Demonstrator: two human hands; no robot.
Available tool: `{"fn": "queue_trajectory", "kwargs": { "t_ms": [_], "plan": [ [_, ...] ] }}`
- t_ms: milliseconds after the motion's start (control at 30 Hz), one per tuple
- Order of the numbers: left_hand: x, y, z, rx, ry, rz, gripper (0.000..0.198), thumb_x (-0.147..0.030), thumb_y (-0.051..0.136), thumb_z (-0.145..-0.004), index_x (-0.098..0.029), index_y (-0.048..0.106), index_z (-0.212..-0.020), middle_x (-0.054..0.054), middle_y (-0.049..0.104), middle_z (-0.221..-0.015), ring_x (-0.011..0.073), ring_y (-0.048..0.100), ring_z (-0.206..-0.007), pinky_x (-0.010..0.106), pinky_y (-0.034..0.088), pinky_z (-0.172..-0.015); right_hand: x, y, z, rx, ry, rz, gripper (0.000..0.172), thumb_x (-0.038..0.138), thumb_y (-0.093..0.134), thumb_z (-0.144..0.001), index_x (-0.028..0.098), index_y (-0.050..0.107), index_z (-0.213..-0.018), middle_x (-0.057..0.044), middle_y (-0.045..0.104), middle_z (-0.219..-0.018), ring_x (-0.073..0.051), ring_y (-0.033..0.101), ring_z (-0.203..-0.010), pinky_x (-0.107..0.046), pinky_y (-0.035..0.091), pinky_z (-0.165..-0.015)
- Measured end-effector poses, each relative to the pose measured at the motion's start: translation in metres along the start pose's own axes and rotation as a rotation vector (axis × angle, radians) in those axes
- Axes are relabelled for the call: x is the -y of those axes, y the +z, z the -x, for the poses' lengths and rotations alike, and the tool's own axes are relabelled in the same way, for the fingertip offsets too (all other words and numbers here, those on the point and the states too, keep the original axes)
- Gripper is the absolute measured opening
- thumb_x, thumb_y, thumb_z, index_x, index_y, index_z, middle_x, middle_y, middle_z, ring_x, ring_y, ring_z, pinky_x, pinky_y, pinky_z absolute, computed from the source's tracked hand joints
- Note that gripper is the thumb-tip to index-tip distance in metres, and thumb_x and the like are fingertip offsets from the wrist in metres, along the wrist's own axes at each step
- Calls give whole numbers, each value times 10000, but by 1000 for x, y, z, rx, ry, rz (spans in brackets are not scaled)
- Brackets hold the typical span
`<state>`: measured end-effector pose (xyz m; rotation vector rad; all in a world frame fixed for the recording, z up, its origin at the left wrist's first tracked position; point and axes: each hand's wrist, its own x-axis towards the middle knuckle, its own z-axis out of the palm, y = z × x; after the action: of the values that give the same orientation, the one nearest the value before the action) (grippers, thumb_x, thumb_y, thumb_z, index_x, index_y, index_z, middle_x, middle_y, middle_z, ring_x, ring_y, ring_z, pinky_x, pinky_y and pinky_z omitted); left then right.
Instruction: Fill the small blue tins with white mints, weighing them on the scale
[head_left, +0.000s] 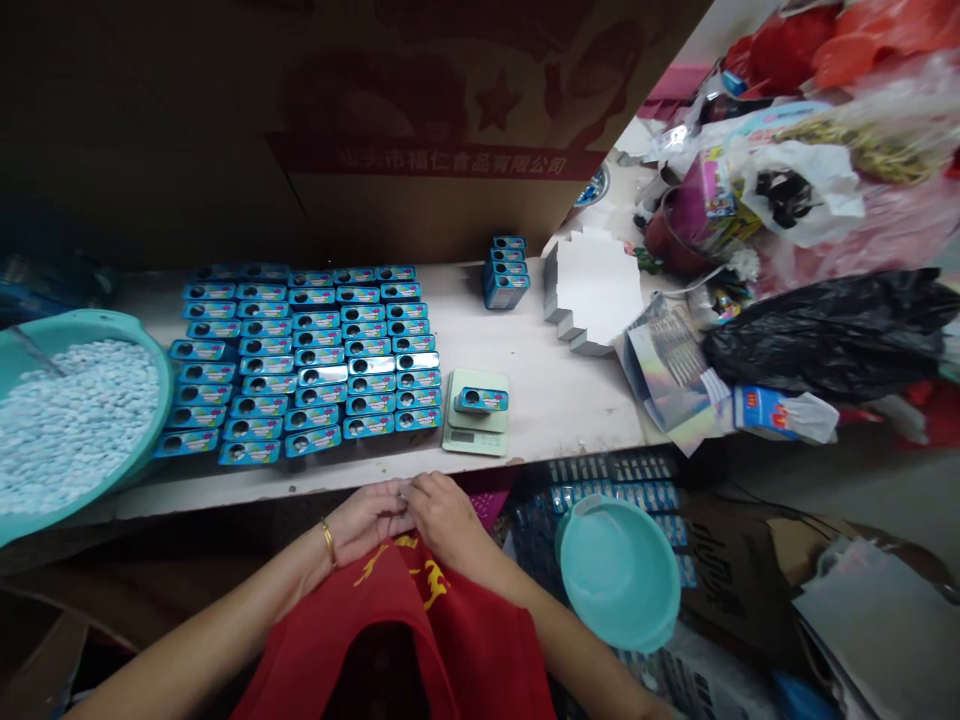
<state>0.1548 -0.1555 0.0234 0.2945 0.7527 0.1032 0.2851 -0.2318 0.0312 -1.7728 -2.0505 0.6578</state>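
Observation:
My left hand (370,520) and my right hand (442,515) meet at the fingertips in front of the table edge, above a red apron (480,640). The fingers of both are curled together; anything between them is too small to name. Just beyond them, one blue tin (481,400) lies on a pale green scale (475,437). Rows of blue tins (315,377) with dark round openings stand to the left of the scale. At the far left, a turquoise basin (154,345) holds many pale blue candies (82,420) and a metal utensil.
A big cardboard box (427,215) rises behind the table (525,370). A small tin stack (506,280) and white card sheets (596,290) stand at the right. Bags (832,330) crowd the far right; an empty turquoise basin (619,570) sits lower right.

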Motion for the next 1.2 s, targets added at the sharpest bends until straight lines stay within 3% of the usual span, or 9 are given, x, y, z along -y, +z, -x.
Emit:
{"fn": "queue_trajectory", "kwargs": {
  "t_ms": [267,433,567,700,833,1067,1200],
  "plan": [
    [-3,5,0,41,-39,-58,337,27,482,-619,-89,626,-900,103,628,-870,193,567,-854,348,392,-836,-7,6,2,27,-26,-11,89,170,447,-801,161,523,-846,-46,526,-816,-166,436,-785,-286,366,-682],
    [-6,9,4,36,-41,-41,358,20,506,-630,-100,613,-950,115,610,-960,193,567,-869,342,394,-839,-5,2,3,-32,-5,-160,114,158,432,-804,173,539,-840,-36,555,-810,-153,464,-791,-280,377,-714],
    [-8,5,4,-24,-44,-18,356,-28,532,-657,-83,590,-1004,148,596,-1004,186,574,-867,292,411,-820,-19,-20,-2,-229,82,-286,121,177,447,-798,183,548,-864,-32,572,-811,-142,496,-793,-276,397,-727],
    [-8,0,4,-77,-64,-33,345,-48,528,-670,-61,582,-1010,177,597,-1000,185,584,-839,284,427,-803,-55,-46,-22,-515,210,-260,136,201,459,-795,199,566,-877,-38,573,-864,-148,504,-857,-295,403,-780],
    [-7,-1,4,-91,-58,-37,338,-51,524,-678,-58,577,-1012,182,586,-1025,181,586,-835,282,429,-803,-87,-50,-36,-608,262,-179,160,224,472,-791,205,589,-898,-50,570,-875,-165,502,-874,-321,407,-797],
    [-6,-9,5,-116,-47,-11,326,-78,528,-696,-59,567,-1019,183,585,-1026,186,588,-837,285,435,-794,-80,-17,13,-655,360,-164,245,188,451,-786,209,556,-1006,-72,530,-970,-180,473,-949,-370,395,-832],
    [-6,-13,1,-110,-61,-2,314,-97,519,-711,-61,563,-1020,183,582,-1035,182,587,-841,288,435,-799,-92,-12,31,-766,564,-238,346,236,485,-758,196,474,-1102,-90,465,-1064,-174,488,-921,-341,441,-759]
  ]
}}
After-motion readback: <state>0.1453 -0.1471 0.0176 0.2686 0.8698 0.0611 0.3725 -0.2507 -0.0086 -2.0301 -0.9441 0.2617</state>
